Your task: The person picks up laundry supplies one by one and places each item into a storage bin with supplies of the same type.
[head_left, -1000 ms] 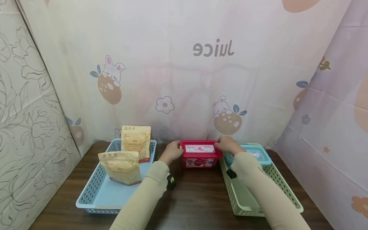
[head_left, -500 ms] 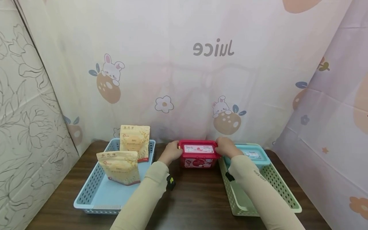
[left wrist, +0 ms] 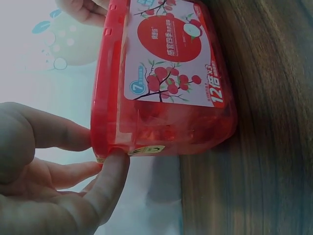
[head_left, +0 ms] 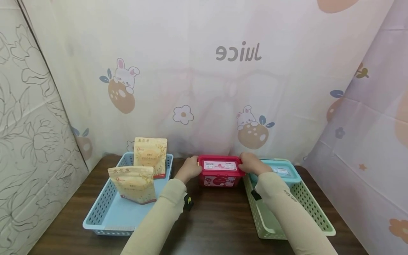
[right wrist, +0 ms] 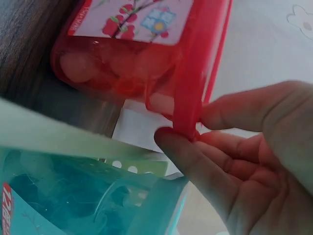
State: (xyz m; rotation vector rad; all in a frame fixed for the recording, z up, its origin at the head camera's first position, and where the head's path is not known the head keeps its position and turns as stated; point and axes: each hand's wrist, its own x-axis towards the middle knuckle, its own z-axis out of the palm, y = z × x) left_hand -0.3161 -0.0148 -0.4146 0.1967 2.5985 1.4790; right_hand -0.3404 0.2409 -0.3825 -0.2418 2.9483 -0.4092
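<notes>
A red translucent plastic tub [head_left: 220,170] with a lid and a berry-print label sits at the back middle of the table, between two baskets. My left hand [head_left: 190,168] pinches the left end of its lid rim. At the opposite end my right hand [head_left: 253,164] pinches the rim, thumb on one side and fingers on the other, as the right wrist view shows. The lid is on, and pale rounded pieces show through the wall in the right wrist view. Whether the tub's base touches the table, I cannot tell.
On the left stands a blue basket [head_left: 109,212] with two yellow pouches [head_left: 135,186] upright in it. A green basket [head_left: 313,209] on the right holds a teal lidded tub [head_left: 288,171] at its back, close to my right hand. Patterned curtains [head_left: 204,81] hang behind the table.
The head view shifts very slightly. Both hands keep their hold on the red tub, which stays in nearly the same place.
</notes>
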